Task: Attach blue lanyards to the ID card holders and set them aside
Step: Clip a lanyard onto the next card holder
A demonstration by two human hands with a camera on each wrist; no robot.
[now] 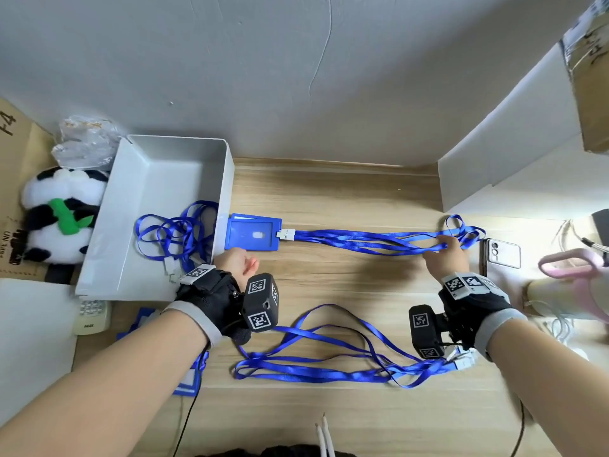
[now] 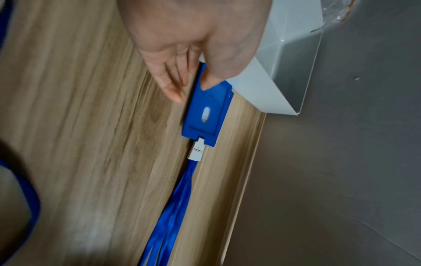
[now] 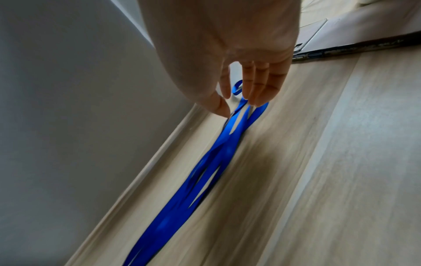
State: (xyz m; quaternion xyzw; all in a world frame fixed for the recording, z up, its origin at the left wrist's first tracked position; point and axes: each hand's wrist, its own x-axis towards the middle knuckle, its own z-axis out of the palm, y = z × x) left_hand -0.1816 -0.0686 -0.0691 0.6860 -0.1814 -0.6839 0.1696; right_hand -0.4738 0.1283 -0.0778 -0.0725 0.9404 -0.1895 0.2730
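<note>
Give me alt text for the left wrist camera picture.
A left hand with relaxed fingers touches the end of a blue ID card holder lying on a wooden table, beside a white tray. A white clip joins blue lanyards to it.

Home desk [image 1: 329, 199], plush panda [image 1: 62, 212], phone [image 1: 502, 253]

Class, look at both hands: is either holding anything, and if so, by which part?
Neither grips. The left hand touches the card holder's end farthest from the clip; the right hand's straight fingers rest on the lanyard loops.
</note>
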